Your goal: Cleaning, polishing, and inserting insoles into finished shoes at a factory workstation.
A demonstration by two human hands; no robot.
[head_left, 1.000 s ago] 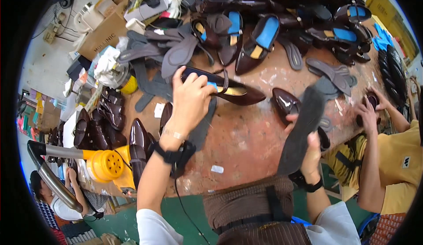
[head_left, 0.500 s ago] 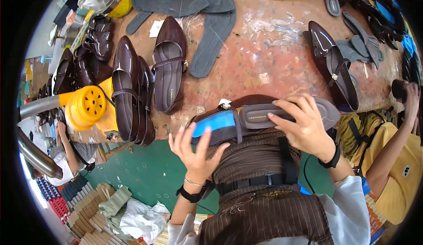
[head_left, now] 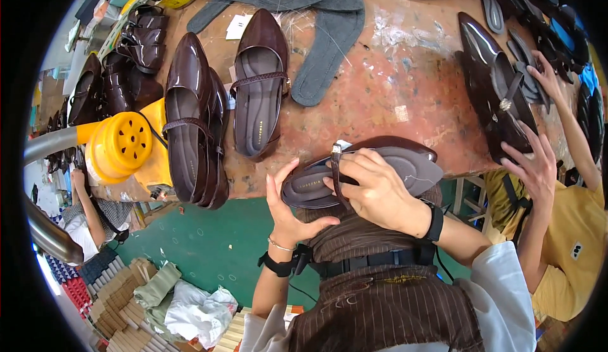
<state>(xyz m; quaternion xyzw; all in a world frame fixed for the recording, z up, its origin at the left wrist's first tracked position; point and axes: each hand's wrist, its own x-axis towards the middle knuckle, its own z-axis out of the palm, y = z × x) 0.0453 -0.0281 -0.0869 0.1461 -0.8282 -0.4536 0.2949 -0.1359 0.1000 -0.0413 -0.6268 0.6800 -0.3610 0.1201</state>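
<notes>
A dark brown glossy shoe (head_left: pixel 380 141) lies on its side at the table's near edge, heel to the left. A grey-brown padded insole (head_left: pixel 415 169) lies over it, its heel end inside the shoe and its front end outside near the toe. My right hand (head_left: pixel 380 193) is closed over the insole's middle, fingertips by the thin buckled strap (head_left: pixel 336 168). My left hand (head_left: pixel 288 216) cups the heel, fingers on the far side and thumb stretched out on the near side. The insole's middle is hidden under my right hand.
Finished-looking brown shoes (head_left: pixel 261 92) stand at the left beside a yellow machine part (head_left: pixel 120 146) on a metal pipe. Grey insole pieces (head_left: pixel 316 67) lie at the back. At right, a co-worker's hand (head_left: pixel 535 162) touches another brown shoe (head_left: pixel 484 67); their other hand (head_left: pixel 550 76) reaches farther back.
The insole has moved left into the shoe and now covers the blue patch in the heel. My right hand moved left to the strap; my left hand came to the heel. The co-worker's hands reached in.
</notes>
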